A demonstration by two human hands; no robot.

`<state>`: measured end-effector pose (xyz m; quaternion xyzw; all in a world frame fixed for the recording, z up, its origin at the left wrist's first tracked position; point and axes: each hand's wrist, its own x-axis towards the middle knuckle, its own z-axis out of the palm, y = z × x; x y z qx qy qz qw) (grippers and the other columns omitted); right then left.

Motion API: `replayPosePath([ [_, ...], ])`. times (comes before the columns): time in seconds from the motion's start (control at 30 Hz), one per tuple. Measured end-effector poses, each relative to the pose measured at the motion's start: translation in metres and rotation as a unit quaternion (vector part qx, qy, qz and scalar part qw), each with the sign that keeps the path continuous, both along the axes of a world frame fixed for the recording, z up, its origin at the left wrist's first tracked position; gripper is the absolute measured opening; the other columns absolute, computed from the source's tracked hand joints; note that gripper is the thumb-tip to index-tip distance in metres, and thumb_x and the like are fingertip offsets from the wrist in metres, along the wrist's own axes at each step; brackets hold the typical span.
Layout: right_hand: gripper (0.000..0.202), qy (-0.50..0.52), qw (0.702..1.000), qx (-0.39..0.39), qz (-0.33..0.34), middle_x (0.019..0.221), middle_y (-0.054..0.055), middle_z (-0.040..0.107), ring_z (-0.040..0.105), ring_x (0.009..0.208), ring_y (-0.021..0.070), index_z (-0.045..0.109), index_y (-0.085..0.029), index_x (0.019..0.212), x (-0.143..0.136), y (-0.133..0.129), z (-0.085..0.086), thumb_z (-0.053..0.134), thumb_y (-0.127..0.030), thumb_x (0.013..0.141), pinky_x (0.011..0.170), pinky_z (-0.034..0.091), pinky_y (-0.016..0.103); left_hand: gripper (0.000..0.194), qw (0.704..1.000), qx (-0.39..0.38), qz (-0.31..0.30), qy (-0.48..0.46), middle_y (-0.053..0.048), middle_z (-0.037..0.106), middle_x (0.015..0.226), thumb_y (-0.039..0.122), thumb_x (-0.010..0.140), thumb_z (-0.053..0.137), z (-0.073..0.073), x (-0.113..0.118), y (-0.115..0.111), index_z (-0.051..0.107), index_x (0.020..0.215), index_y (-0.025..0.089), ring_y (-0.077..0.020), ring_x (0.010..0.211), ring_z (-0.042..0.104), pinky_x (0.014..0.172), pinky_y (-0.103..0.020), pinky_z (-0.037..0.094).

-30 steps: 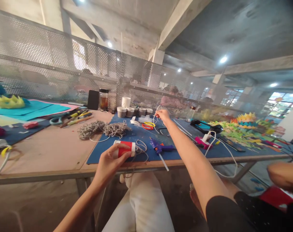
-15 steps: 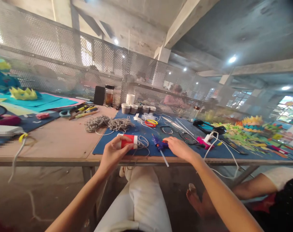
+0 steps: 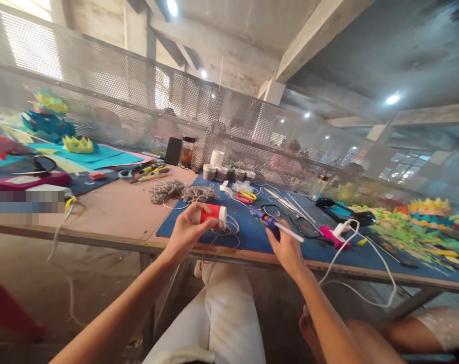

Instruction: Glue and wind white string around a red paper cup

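My left hand is closed around a red paper cup with a white rim, tipped on its side above the blue mat. Thin grey cord trails from beside the cup's right end onto the mat. In my right hand is a purple hot glue gun, its nozzle towards the upper left. A white glue stick juts from its rear over my fingers. Two bundles of grey cord lie beyond the cup. Red and yellow scissors rest just past the glue gun.
Several small cups stand at the back near a lidded jar. A pink power strip with a white cable lies right, by scattered paper strips. Left are blue paper sheets. Another person's leg shows lower right.
My right hand has lifted the glue gun and turned it, so the glue stick now points right over the hand. The cup remains in my left hand. The view has swung left.
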<state>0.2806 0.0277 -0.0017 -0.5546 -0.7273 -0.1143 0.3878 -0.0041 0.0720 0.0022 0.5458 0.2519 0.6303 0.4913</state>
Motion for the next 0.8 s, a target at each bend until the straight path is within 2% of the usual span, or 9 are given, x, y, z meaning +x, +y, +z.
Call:
replayPosePath([
  [0.07, 0.02, 0.123, 0.992, -0.009, 0.029, 0.079, 0.006, 0.071, 0.07, 0.077, 0.0231, 0.068, -0.018, 0.098, -0.009, -0.004, 0.004, 0.057, -0.034, 0.095, 0.078, 0.056, 0.035, 0.032, 1.0, -0.007, 0.015, 0.009, 0.002, 0.066, 0.073, 0.026, 0.07, 0.083, -0.002, 0.005, 0.001, 0.058, 0.089, 0.018, -0.0133, 0.064, 0.062, 0.061, -0.022, 0.047],
  [0.13, 0.02, 0.231, 0.969, -0.036, 0.082, 0.073, 0.003, 0.071, 0.07, 0.074, 0.0208, 0.068, -0.018, 0.092, -0.021, -0.008, 0.01, 0.061, -0.036, 0.093, 0.079, 0.056, 0.034, 0.035, 0.999, -0.016, 0.026, 0.021, 0.003, 0.065, 0.074, 0.027, 0.069, 0.084, -0.006, 0.01, 0.001, 0.058, 0.092, 0.019, -0.013, 0.063, 0.06, 0.059, -0.021, 0.046],
  [0.2, 0.021, 0.308, 0.939, -0.064, 0.139, 0.063, -0.001, 0.066, 0.066, 0.063, 0.0171, 0.068, -0.017, 0.097, -0.034, -0.009, 0.014, 0.063, -0.037, 0.092, 0.078, 0.057, 0.034, 0.038, 0.999, -0.016, 0.034, 0.033, 0.003, 0.064, 0.076, 0.028, 0.068, 0.084, -0.01, 0.013, 0.001, 0.058, 0.094, 0.019, -0.0128, 0.063, 0.059, 0.059, -0.021, 0.046],
  [0.3, 0.029, 0.385, 0.898, -0.099, 0.189, 0.053, -0.008, 0.054, 0.052, 0.049, 0.0113, 0.07, -0.016, 0.109, -0.048, -0.005, 0.016, 0.067, -0.037, 0.089, 0.072, 0.057, 0.033, 0.041, 0.998, -0.007, 0.049, 0.045, 0.003, 0.063, 0.079, 0.03, 0.068, 0.085, -0.013, 0.014, 0.001, 0.059, 0.097, 0.019, -0.0124, 0.064, 0.057, 0.059, -0.021, 0.045],
  [0.43, 0.022, 0.452, 0.858, -0.088, 0.229, 0.052, -0.009, 0.049, 0.045, 0.046, 0.0079, 0.071, -0.018, 0.101, -0.059, 0.003, 0.015, 0.069, -0.035, 0.088, 0.067, 0.055, 0.029, 0.041, 0.997, 0.004, 0.058, 0.047, 0.002, 0.061, 0.083, 0.031, 0.069, 0.085, -0.013, 0.012, -0.001, 0.059, 0.098, 0.019, -0.0117, 0.067, 0.054, 0.06, -0.02, 0.043],
  [0.5, 0.02, 0.451, 0.86, -0.081, 0.227, 0.052, -0.009, 0.048, 0.043, 0.046, 0.0076, 0.071, -0.018, 0.1, -0.063, 0.002, 0.014, 0.069, -0.034, 0.088, 0.064, 0.054, 0.027, 0.039, 0.997, 0.007, 0.059, 0.051, 0.003, 0.06, 0.083, 0.03, 0.07, 0.084, -0.011, 0.011, -0.002, 0.059, 0.099, 0.019, -0.0112, 0.067, 0.053, 0.059, -0.019, 0.042],
  [0.63, 0.024, 0.412, 0.881, -0.108, 0.208, 0.058, -0.006, 0.051, 0.05, 0.053, 0.0099, 0.07, -0.018, 0.105, -0.069, -0.01, 0.009, 0.066, -0.037, 0.09, 0.06, 0.053, 0.026, 0.042, 0.997, -0.002, 0.064, 0.048, 0.002, 0.062, 0.085, 0.031, 0.069, 0.084, -0.009, 0.01, -0.006, 0.059, 0.101, 0.019, -0.0119, 0.067, 0.054, 0.061, -0.02, 0.044],
  [0.8, 0.023, 0.363, 0.904, -0.122, 0.191, 0.065, -0.004, 0.057, 0.056, 0.053, 0.0109, 0.066, -0.02, 0.1, -0.071, -0.031, -0.015, 0.064, -0.041, 0.093, 0.054, 0.053, 0.025, 0.044, 0.997, 0.005, 0.066, 0.04, 0.002, 0.064, 0.084, 0.032, 0.071, 0.084, -0.013, 0.011, -0.005, 0.059, 0.104, 0.02, -0.013, 0.066, 0.058, 0.061, -0.022, 0.046],
])
